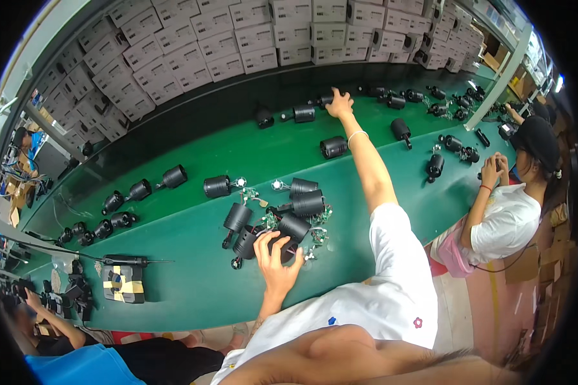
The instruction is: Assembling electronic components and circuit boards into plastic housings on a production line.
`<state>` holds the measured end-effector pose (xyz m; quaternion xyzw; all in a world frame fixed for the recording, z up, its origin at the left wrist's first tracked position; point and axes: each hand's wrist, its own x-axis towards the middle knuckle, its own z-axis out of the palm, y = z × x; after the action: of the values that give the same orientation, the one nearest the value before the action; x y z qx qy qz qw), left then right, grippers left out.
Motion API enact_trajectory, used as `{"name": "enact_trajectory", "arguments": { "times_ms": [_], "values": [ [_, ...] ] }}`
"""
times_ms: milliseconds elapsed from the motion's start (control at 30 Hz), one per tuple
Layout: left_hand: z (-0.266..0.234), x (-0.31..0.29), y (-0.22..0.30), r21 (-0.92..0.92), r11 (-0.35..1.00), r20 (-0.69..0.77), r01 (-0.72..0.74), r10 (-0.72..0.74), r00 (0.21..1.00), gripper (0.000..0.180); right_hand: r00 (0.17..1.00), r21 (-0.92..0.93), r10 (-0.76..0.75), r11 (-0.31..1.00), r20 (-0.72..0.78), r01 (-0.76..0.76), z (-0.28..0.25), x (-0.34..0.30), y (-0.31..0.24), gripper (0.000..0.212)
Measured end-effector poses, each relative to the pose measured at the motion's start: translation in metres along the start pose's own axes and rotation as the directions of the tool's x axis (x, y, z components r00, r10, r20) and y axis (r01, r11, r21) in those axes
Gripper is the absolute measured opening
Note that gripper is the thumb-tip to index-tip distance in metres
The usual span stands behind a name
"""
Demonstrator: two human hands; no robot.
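Observation:
Across the green bench, my right arm stretches out to the far side. There my right hand (340,105) has its fingers curled at the end of a black cylindrical housing (321,101). Close to me, my left hand (277,266) bends its thumb and fingers around an open-ended black cylinder (289,251), whose inside is partly hidden. This cylinder lies in a pile with more ribbed black housings (308,203) and small green circuit boards (319,235) with wires. Another ribbed housing (332,147) rests just left of my right forearm.
Stacked white boxes (212,45) line the back. More black housings (140,189) lie along the bench's left and right. A cordless-tool-like black item (125,260) and a yellow-taped black block (123,283) sit at left. A co-worker (504,212) works at right; others are at left.

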<state>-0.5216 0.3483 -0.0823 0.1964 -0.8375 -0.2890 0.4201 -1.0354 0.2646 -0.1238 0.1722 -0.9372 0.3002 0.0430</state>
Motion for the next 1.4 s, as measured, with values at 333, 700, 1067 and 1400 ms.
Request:
{"name": "enact_trajectory", "arguments": {
  "times_ms": [333,700,1067,1400],
  "values": [
    [-0.011,-0.006,-0.013,0.02,0.998,-0.085,0.052,-0.05,0.995,0.03,0.999,-0.119,-0.037,0.992,-0.024,0.034,0.009,-0.006,-0.025,0.049],
    [-0.032,-0.007,-0.027,-0.368,0.915,-0.084,0.166,-0.211,0.974,0.047,0.762,0.591,-0.586,0.521,-0.277,0.616,-0.15,-0.209,-0.12,0.059],
    [-0.066,0.004,0.004,-0.895,0.266,0.296,0.358,-0.248,0.923,0.073,0.264,0.822,-0.965,0.152,0.003,0.549,-0.2,-0.394,-0.092,0.06],
    [-0.074,0.003,0.025,-0.772,0.354,0.541,0.528,-0.071,0.838,0.069,0.596,0.97,-0.796,0.213,0.104,0.115,-0.18,-0.375,-0.072,0.028]
  ]
}}
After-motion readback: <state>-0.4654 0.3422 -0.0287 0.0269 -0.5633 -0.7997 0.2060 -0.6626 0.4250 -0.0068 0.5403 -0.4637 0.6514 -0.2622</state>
